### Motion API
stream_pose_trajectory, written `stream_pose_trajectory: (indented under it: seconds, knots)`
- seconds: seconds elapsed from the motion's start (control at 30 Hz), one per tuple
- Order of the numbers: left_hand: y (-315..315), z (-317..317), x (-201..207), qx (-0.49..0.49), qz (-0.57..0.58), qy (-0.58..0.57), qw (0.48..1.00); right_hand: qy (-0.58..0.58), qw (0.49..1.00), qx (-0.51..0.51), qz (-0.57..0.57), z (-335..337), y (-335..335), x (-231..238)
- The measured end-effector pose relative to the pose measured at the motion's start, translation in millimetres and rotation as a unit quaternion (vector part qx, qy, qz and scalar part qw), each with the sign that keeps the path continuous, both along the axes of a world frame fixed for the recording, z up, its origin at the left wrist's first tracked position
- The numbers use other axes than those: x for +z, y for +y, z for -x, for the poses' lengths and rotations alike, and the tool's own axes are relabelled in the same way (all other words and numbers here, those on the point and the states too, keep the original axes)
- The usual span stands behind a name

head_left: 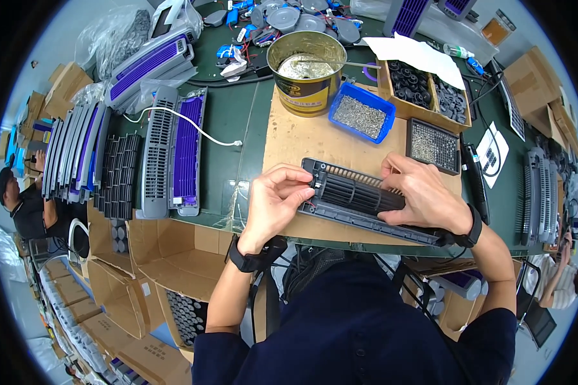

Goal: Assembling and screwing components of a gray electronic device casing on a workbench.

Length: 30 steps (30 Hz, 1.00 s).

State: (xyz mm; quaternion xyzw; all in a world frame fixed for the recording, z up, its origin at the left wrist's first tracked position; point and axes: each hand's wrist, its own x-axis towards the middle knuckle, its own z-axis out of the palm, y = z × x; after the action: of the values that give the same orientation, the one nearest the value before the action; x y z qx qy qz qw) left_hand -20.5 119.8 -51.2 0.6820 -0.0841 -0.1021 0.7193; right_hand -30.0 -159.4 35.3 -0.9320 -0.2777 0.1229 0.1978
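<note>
A long dark grey plastic housing (356, 218) lies slantwise on the cardboard sheet in front of me, with a slotted grille along its far side. Inside it sits a black ribbed fan roller (350, 194). My right hand (424, 196) grips the roller near its right end, thumb on the near side and fingers on the far side. At the housing's left end, my left hand (275, 200) is closed in a pinch beside the roller's tip. Whatever those fingertips hold is too small to make out. A short red wire shows just below them.
Beyond the housing stand a blue tray of small screws (361, 117), a large metal can (307, 80) and a dark box of small metal parts (433, 146). A cardboard box (424, 86) holds black parts. Purple-grilled housings (186, 154) and stacked black rollers (119, 173) lie left.
</note>
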Motion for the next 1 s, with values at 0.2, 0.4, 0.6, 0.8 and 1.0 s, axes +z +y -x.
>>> stream_pose_trajectory:
  seconds: [0.2,0.4,0.6,0.8,1.0]
  knots:
    - [2,-1,7,-0.018,0.029,0.094,0.995,0.004,1.0,-0.007,0.005,1,0,1]
    - [1,-5,-3,-0.021,-0.017,0.059,0.998,-0.003,1.0,-0.004,0.014,2,2,0]
    - [4,-7,-3,-0.043,0.0,0.064,0.997,-0.008,1.0,-0.001,0.007,2,1,-1]
    - [0,-13,6,-0.041,-0.045,0.107,0.992,-0.008,1.0,0.003,0.008,-1,-1,-1]
    - [-11,-15,12,-0.03,-0.142,0.108,0.984,-0.03,0.999,-0.003,0.041,5,-4,-3]
